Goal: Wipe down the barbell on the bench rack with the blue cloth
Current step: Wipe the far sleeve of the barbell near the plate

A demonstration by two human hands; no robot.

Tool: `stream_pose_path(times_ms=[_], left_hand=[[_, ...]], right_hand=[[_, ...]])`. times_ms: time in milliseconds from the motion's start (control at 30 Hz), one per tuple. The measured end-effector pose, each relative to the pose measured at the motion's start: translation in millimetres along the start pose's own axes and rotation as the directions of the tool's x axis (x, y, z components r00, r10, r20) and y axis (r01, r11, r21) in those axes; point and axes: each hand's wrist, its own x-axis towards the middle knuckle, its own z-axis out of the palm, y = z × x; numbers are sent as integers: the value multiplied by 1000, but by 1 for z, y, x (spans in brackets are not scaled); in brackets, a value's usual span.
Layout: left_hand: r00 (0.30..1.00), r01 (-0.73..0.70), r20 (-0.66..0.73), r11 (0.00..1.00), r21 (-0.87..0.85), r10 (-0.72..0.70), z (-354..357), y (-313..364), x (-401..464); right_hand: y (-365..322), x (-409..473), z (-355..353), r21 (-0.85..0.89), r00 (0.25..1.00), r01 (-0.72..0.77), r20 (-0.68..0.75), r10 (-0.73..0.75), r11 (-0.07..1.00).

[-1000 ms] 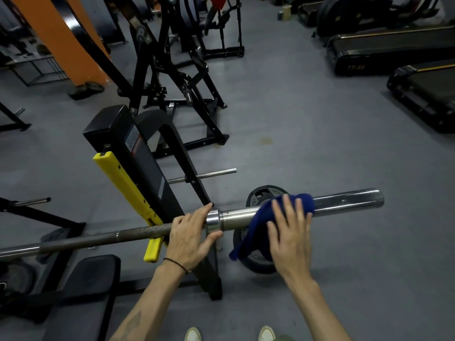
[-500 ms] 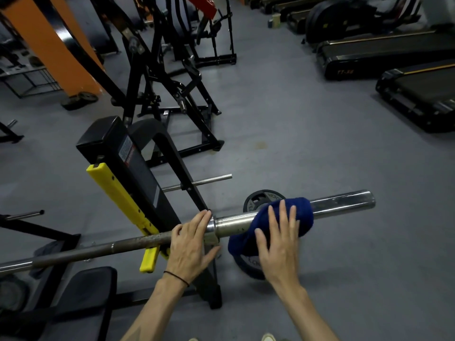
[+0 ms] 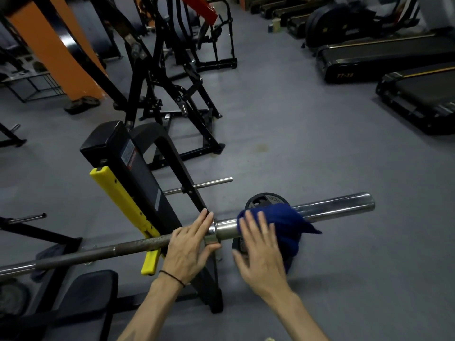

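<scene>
Loosely draped: cloth merely pressed onto bar under flat, spread right hand, not pinched. Could slip off. Left hand steadying beside, fingers straight.

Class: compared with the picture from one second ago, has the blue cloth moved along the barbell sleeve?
Cannot tell. The blue cloth lies about as far from the collar as before, under the right hand; any slide is too small to judge.

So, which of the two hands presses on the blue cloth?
The right hand: its straight fingers press the blue cloth against the barbell sleeve. The left hand rests bare at the collar.
</scene>
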Motion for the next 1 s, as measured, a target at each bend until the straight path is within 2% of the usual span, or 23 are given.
stream_pose_path(times_ms=[33, 100, 200, 300, 333, 400, 467, 533, 633, 700, 767, 867, 933, 1000], left_hand=[[1000, 0, 2, 1000, 5, 0, 1, 0, 0], [1000, 13, 3, 1000, 13, -13, 2, 1, -1], [1000, 17, -4, 999, 39, -17, 5, 5, -2], [1000, 20, -2, 999, 27, -20, 5, 6, -2], [999, 35, 0, 999, -5, -35, 3, 6, -2], [998, 69, -7, 993, -94, -70, -1, 6, 1], [995, 92, -28, 985, -145, -97, -5, 7, 5], [993, 106, -34, 985, -134, -112, -7, 10, 9], [992, 122, -19, 986, -113, -125, -6, 13, 11], [994, 106, 31, 991, -79, -104, -4, 12, 9], [995, 81, 64, 996, -29, -79, 0, 11, 6], [995, 96, 42, 992, -78, -93, 2, 7, 5], [994, 106, 25, 987, -119, -103, -1, 6, 7], [993, 122, 22, 981, -150, -120, -6, 6, 9]], right_hand=[[2, -1, 2, -34, 997, 79, 29, -78, 996], [21, 2, -3, -64, 997, 82, 8, -81, 995], [50, 8, -17, -29, 987, -137, -95, 134, 990], [32, 9, -17, 39, 946, -287, -144, 290, 957], [19, 8, -13, 29, 954, -268, -131, 269, 963], [-2, 2, -1, -59, 995, -81, -59, 77, 995], [3, -1, 2, -110, 996, 89, 18, -87, 990], [24, 3, -8, -106, 998, 60, 5, -60, 993], [51, 6, -24, -85, 980, -182, -90, 175, 980], [40, 8, -23, -49, 952, -288, -121, 280, 956], [17, 7, -14, -79, 970, -227, -105, 219, 971], [3, 1, -5, -148, 999, 53, 9, -52, 987], [23, 4, -13, -132, 999, 38, 7, -37, 991], [47, 7, -25, -115, 993, -104, -66, 97, 988]])
